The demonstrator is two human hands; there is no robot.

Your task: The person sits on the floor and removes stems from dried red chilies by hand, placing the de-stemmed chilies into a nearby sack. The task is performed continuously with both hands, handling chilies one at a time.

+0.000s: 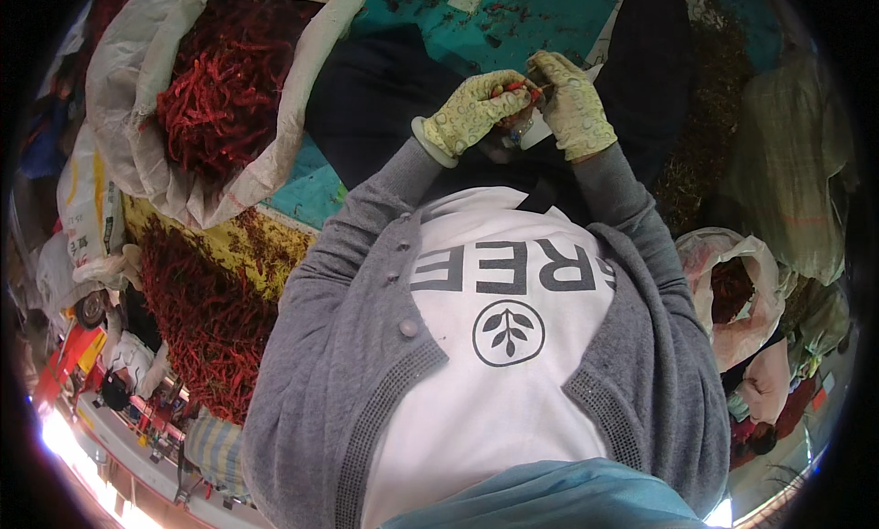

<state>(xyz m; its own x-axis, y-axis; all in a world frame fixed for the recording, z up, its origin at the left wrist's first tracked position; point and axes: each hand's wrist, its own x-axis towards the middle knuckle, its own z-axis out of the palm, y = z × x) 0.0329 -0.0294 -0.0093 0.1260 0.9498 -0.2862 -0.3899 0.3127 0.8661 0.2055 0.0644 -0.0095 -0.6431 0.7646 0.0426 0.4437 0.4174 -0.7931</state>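
My left hand (pixel 474 113), in a patterned pale-yellow glove, grips a red chilli pepper (pixel 514 87) between thumb and fingers. My right hand (pixel 575 106), gloved the same way, meets it from the right, its curled fingers pinching at the thin stem end. Both hands are close together above my lap, over dark trousers (pixel 384 96). Below the fingers, a small shiny item (pixel 516 136) and a white piece (pixel 537 130) show in part; what they are I cannot tell.
A large white woven sack (pixel 113 110) of dried red chillies (pixel 220 96) stands at left, near a chilli heap (pixel 199 323). On the right are a pale plastic bag (pixel 745 347), a greenish sack (pixel 786 178) and piled stems (pixel 700 151). Scraps litter the teal sheet (pixel 549 20) ahead.
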